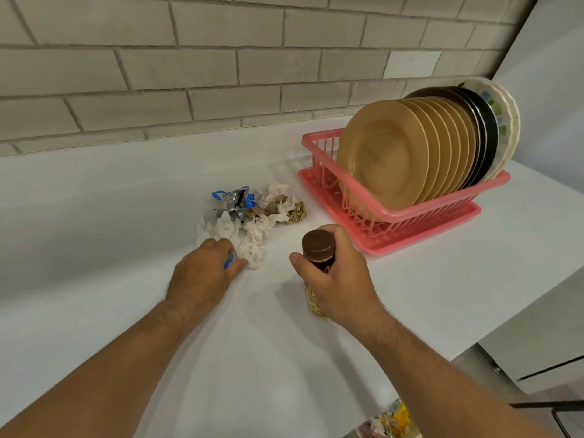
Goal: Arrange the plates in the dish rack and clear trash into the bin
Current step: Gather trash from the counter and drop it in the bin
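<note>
A pink dish rack [407, 213] stands at the right of the white counter, filled with several upright tan plates [382, 153], dark plates [483, 128] and a pale patterned plate [505, 121] at the back. A pile of crumpled white tissues [249, 232], brown paper [295, 213] and a blue-silver wrapper [235, 200] lies mid-counter. My left hand [202, 276] rests at the pile's near edge, fingers closed on a small blue scrap [229, 260]. My right hand [338, 279] grips a brown-capped bottle [317, 245] upright, just right of the pile.
A brick-tiled wall [221, 74] backs the counter [94, 232]. The counter's right edge drops off to cabinets [537, 343]. Below the front edge, at the bottom right, trash [392, 420] shows in what seems to be a bin.
</note>
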A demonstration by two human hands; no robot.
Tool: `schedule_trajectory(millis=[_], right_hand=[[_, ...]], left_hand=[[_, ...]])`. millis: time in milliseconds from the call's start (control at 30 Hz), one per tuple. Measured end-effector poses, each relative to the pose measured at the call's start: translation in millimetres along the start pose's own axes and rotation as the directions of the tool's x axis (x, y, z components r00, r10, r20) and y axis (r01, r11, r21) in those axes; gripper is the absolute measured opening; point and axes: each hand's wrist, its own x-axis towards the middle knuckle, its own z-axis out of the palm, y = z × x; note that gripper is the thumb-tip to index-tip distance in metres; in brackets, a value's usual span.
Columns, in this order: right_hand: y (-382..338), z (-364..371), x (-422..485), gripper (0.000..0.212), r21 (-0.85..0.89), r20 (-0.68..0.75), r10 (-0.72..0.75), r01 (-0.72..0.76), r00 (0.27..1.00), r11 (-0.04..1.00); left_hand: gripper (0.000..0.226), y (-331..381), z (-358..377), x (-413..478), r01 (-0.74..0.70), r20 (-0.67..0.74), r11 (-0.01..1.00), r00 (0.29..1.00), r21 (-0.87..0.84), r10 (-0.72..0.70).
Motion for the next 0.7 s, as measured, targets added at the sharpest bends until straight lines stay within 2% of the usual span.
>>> schedule_trajectory(millis=[267, 367, 400, 500, 633, 700], right_hand=[[10.9, -1.3, -3.1, 0.026, 0.044, -0.084, 0.071, -0.068, 0.994, 0.997], [13.3, -2.7, -4.1, 0.022, 0.051, -0.069, 0.107, -0.104, 0.992, 0.993], [13.4, -2.8, -4.1, 0.022, 0.056, -0.063, 0.118, -0.115, 0.991, 0.992], [12.6, -2.4, -2.8, 0.022, 0.056, -0.052, 0.134, -0.131, 0.99, 0.99], [12.5, -2.8, -3.7, 0.021, 0.064, -0.058, 0.152, -0.149, 0.987, 0.987], [13.0, -4.0, -6.8, 0.022, 0.073, -0.069, 0.163, -0.158, 0.984, 0.985]], left_hand=[[0.026, 0.8, -5.8, -10.5, 0.048, -0.005, 0.991, 0.999, -0.124, -0.049], [0.011, 0.5, -12.2, -6.7, 0.043, -0.023, 0.981, 0.999, -0.189, -0.048], [0.014, 1.0, -13.2, -4.4, 0.023, -0.027, 0.98, 0.999, -0.195, -0.029], [0.022, 5.0, -11.2, 4.9, -0.077, -0.03, 0.994, 0.997, -0.074, 0.075], [0.044, 17.9, -1.9, 13.2, -0.04, 0.075, 0.99, 0.997, 0.135, 0.03], [0.038, 22.4, 5.6, 10.6, -0.051, 0.079, 0.985, 0.996, 0.163, 0.038]])
